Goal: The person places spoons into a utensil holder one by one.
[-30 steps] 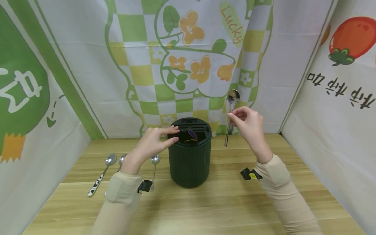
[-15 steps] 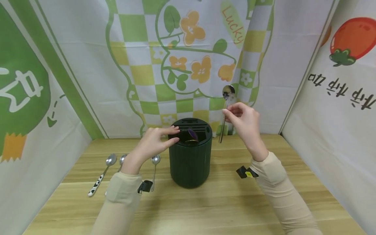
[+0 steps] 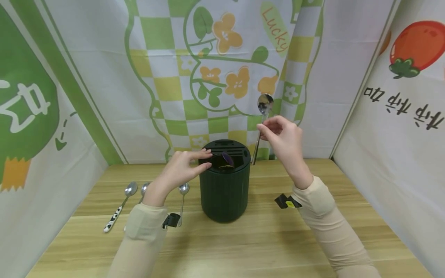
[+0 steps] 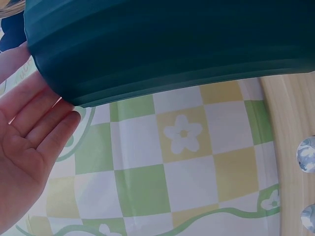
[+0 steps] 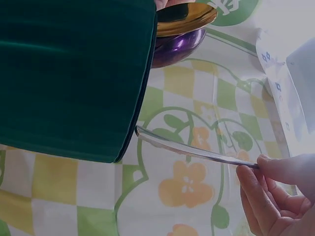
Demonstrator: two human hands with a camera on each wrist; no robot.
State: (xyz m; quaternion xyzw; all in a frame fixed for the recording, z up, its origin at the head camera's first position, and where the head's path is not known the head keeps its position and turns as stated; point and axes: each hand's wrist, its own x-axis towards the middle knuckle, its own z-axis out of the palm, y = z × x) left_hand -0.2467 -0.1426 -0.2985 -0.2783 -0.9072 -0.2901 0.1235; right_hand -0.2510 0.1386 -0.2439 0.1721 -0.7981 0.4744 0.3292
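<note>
My right hand [image 3: 283,135] pinches a silver spoon [image 3: 265,103] between thumb and fingertips, bowl up. In the right wrist view the handle end of the spoon [image 5: 192,151] points at the rim of the dark green utensil holder [image 5: 74,78]; whether they touch I cannot tell. The ribbed utensil holder [image 3: 224,197] stands upright on the table. At its left rim rests my left hand [image 3: 177,170], its fingers [image 4: 61,130] fairly straight in the left wrist view. A purple spoon [image 5: 179,49] and a gold spoon [image 5: 189,18] stick out of the holder's opening.
Left on the wooden table [image 3: 264,239] lie a spoon with a black-and-white handle [image 3: 118,212], a spoon partly hidden by my left wrist [image 3: 145,188], and a plain silver spoon [image 3: 183,189]. A printed cloth [image 3: 163,92] hangs behind; cloth walls close both sides.
My right hand has moved left and slightly up with the silver spoon, bringing the handle end beside the holder's right rim. The left hand and the holder have stayed in place.
</note>
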